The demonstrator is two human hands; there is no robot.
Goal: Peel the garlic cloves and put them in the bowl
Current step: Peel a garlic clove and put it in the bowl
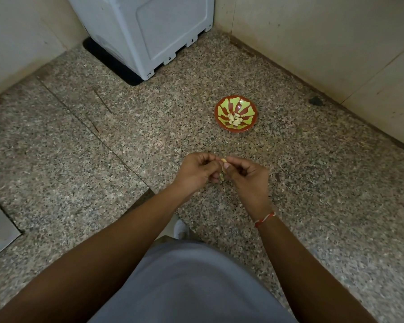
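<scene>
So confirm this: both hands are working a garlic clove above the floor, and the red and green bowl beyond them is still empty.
Not empty. The head view shows peeled cloves piled in the bowl. The rest holds: left hand and right hand pinch one garlic clove above the floor.

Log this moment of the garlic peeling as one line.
step: peeling | left hand and right hand: pinch one garlic clove | bowl: on floor, holds peeled cloves

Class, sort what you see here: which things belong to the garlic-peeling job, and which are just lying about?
Part of the job:
garlic clove, pinched between left hand and right hand
bowl
peeled cloves inside it

Just lying about:
white appliance
black mat under it
speckled floor
</scene>
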